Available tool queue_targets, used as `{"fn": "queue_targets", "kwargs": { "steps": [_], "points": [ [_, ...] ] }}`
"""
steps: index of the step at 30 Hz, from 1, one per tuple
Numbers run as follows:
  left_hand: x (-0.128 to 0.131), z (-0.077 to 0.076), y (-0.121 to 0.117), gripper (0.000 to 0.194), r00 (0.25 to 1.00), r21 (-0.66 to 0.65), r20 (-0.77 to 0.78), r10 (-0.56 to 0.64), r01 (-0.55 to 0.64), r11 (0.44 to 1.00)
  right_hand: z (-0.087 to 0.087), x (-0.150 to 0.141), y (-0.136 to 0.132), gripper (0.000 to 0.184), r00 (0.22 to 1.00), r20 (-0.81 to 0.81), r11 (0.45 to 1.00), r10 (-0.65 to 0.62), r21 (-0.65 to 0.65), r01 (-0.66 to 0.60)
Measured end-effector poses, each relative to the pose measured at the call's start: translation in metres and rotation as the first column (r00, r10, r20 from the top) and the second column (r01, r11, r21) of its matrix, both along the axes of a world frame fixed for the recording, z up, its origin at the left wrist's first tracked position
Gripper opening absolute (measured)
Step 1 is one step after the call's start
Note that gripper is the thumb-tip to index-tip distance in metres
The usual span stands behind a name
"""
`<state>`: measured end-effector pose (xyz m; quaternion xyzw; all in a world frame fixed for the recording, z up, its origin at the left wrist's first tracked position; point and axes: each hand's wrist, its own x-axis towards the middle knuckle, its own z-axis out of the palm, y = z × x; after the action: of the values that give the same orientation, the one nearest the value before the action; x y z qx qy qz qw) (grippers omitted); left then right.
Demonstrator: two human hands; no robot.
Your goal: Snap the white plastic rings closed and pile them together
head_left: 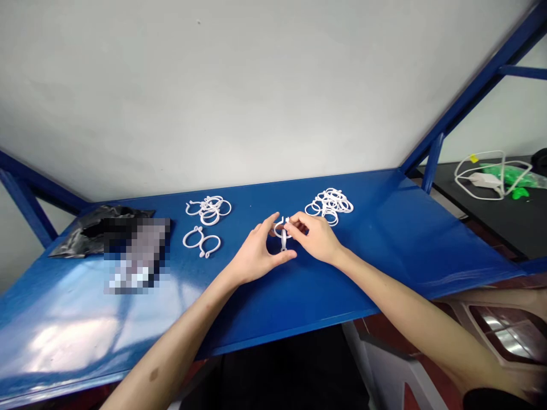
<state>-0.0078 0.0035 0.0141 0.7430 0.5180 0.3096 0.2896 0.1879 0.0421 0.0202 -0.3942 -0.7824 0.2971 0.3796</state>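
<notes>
Both my hands meet over the middle of a blue table [384,250]. My left hand [256,253] and my right hand [316,234] are closed in a pinch on one white plastic ring [282,232] held between them, just above the tabletop. A heap of several white rings [330,205] lies just beyond my right hand. A smaller heap of white rings [209,209] sits at the back left, and two linked rings [201,240] lie in front of it, left of my left hand.
A black plastic bag [92,228] and a blurred patch lie at the table's left end. Blue frame struts [465,97] rise at the right and left. A dark side table on the right carries a white cable [487,179] and green items [519,182].
</notes>
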Motion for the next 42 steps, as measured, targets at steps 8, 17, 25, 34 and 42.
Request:
{"fn": "queue_targets", "kwargs": {
  "steps": [8, 17, 25, 34, 42],
  "points": [
    [0.004, -0.001, 0.004, 0.063, 0.988, -0.08, 0.15, 0.037, -0.026, 0.996, -0.002, 0.002, 0.001, 0.015, 0.999, 0.034, 0.991, 0.031, 0.13, -0.035],
    [0.001, 0.005, 0.005, 0.041, 0.853, -0.223, 0.514, 0.087, 0.035, 0.974, -0.009, 0.016, 0.01, 0.029, 0.971, 0.238, 0.932, -0.018, 0.356, -0.069],
    [-0.012, -0.001, 0.012, 0.034, 0.936, 0.206, -0.094, 0.338, -0.314, 0.927, -0.007, 0.011, 0.007, 0.029, 0.953, 0.295, 0.967, -0.067, 0.253, -0.01],
    [0.003, 0.007, 0.004, 0.029, 0.947, -0.093, 0.26, 0.189, -0.171, 0.981, -0.002, 0.002, -0.001, 0.008, 0.995, 0.097, 0.991, -0.005, 0.13, -0.007],
    [0.003, -0.005, 0.005, 0.038, 0.893, -0.228, 0.385, 0.233, -0.152, 0.962, -0.006, -0.001, -0.005, 0.019, 0.997, 0.066, 0.963, 0.035, 0.263, -0.051]
  ]
}}
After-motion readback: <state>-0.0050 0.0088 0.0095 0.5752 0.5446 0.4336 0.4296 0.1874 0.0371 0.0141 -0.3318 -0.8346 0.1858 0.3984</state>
